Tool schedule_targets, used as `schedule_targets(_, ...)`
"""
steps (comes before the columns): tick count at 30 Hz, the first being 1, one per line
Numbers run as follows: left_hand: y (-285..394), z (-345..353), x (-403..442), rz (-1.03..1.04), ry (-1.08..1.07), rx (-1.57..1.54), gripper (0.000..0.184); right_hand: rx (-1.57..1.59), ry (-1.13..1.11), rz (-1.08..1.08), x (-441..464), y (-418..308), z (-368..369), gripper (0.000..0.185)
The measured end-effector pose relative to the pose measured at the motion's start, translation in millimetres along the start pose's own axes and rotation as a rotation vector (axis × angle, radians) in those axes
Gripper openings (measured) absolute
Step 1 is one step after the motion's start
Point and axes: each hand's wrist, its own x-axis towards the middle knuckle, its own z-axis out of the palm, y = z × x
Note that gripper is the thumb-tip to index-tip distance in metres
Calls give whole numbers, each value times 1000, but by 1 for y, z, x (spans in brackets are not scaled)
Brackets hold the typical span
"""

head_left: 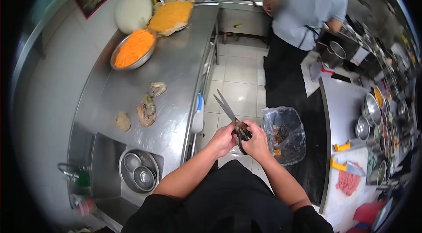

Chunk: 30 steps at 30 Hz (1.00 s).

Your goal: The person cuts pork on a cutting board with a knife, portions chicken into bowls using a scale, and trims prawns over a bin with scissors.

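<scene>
A pair of scissors [227, 109] with dark handles is held in front of my body, its blades parted and pointing up and to the left. My right hand [255, 138] is closed around the handles. Close beside it, my left hand [225, 139] is closed at the scissors' pivot, on something small and dark that I cannot make out. On the steel counter [169, 72] to the left lie a pale lump [123, 121], a brownish, shell-like piece [146, 112] and a smaller greyish piece [158, 88].
A bowl of orange shreds [134, 49] and a tray of orange crumbs [171, 16] stand on the counter. The sink [105, 162] holds metal bowls. A lined bin [285, 134] is at right. Another person [307, 8] stands ahead. Knives [347, 167] and pink meat [348, 183] lie right.
</scene>
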Motion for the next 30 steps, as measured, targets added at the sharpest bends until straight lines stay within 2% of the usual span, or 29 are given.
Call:
schedule_targets(3, 18, -19, -3, 135, -3, -88, 24, -60, -60, -4, 16, -15, 21, 53)
schedule_targets(6, 41, -41, -4, 223, -8, -161, 23, 221, -34, 94, 26, -14, 41, 55)
schedule_targets(7, 52, -48, -2, 220, 65, -147, 25, 452, -31, 177, 26, -16, 43, 60)
schedule_targets(8, 66, -57, -2, 263, 65, -141, 26, 492, -80, 247, 27, -20, 39, 61)
schedule_targets(11, 110, -80, -4, 371, 119, -130, 31, 646, -347, 280, 26, -25, 31, 64)
schedule_targets(14, 145, -100, -3, 391, 151, -127, 39, 850, -626, 380, 21, -51, 31, 68)
schedule_targets(16, 160, -100, -10, 448, 198, -106, 33, 1031, -785, 442, 19, -53, 44, 72)
schedule_targets(20, 177, -109, -11, 485, 233, -102, 35, 1245, -952, 463, 19, -70, 60, 80)
schedule_targets(30, 185, -111, -23, 554, 280, -138, 49, 1489, -1017, 540, 28, -79, 74, 83)
